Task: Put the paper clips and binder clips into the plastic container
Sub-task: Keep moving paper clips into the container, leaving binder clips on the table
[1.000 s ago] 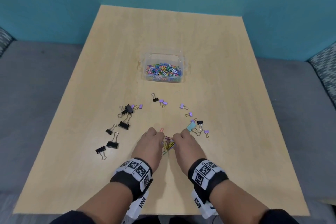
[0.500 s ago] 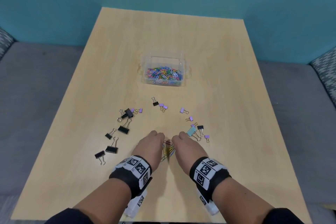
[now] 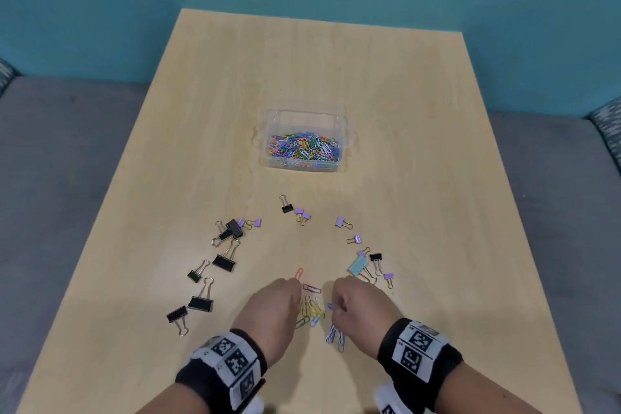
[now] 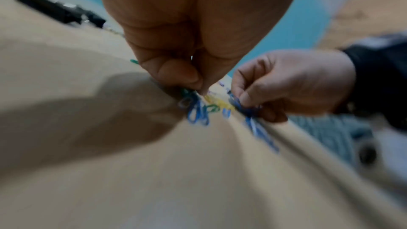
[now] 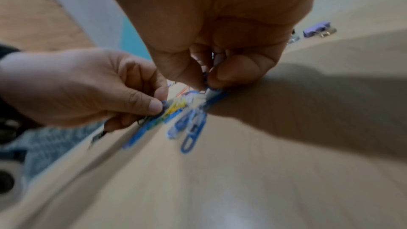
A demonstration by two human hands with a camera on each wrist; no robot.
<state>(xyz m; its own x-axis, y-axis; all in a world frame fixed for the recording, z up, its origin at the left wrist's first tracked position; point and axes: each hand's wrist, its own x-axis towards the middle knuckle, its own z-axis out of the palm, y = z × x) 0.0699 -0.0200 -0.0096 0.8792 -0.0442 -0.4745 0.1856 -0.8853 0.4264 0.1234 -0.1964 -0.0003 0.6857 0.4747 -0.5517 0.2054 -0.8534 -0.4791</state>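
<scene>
A clear plastic container (image 3: 349,141) holding many coloured paper clips (image 3: 304,148) sits mid-table. A small heap of loose paper clips (image 3: 312,307) lies near the front edge between my hands. My left hand (image 3: 279,306) has its fingers curled, pinching clips at the heap's left side (image 4: 198,91). My right hand (image 3: 356,309) pinches blue paper clips (image 5: 206,83) at the heap's right side; more blue clips (image 3: 334,336) lie under it. An orange clip (image 3: 298,272) lies just beyond the left hand. Black binder clips (image 3: 221,262) lie to the left, purple, black and mint ones (image 3: 361,262) to the right.
The wooden table (image 3: 403,111) stands against a teal wall, with a grey couch on both sides. Small purple and black binder clips (image 3: 297,210) lie between the heap and the container. The far half of the table is bare wood.
Both hands have drawn the heap of paper clips a little closer together and nearer the front edge; the right hand now has blue clips pinched and slightly raised. The head view shifted a little.
</scene>
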